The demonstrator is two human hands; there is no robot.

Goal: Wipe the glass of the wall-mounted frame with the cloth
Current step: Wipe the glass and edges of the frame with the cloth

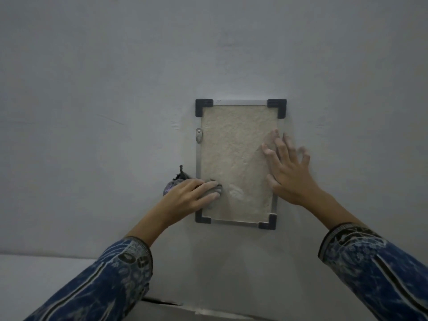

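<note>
A small upright frame (238, 140) hangs on the grey wall, with a metal rim, dark plastic corner pieces and a beige textured sheet behind its glass. My left hand (194, 193) presses a dark grey cloth (214, 189) against the lower left part of the glass; a bunched end of the cloth sticks out behind the hand at the left. My right hand (287, 167) lies flat with spread fingers on the right edge of the frame, half on the glass and half on the wall.
The grey wall (115, 89) fills most of the view. A small metal clip (198, 135) sits on the frame's left rim. A pale ledge or surface (34, 274) runs along the bottom left.
</note>
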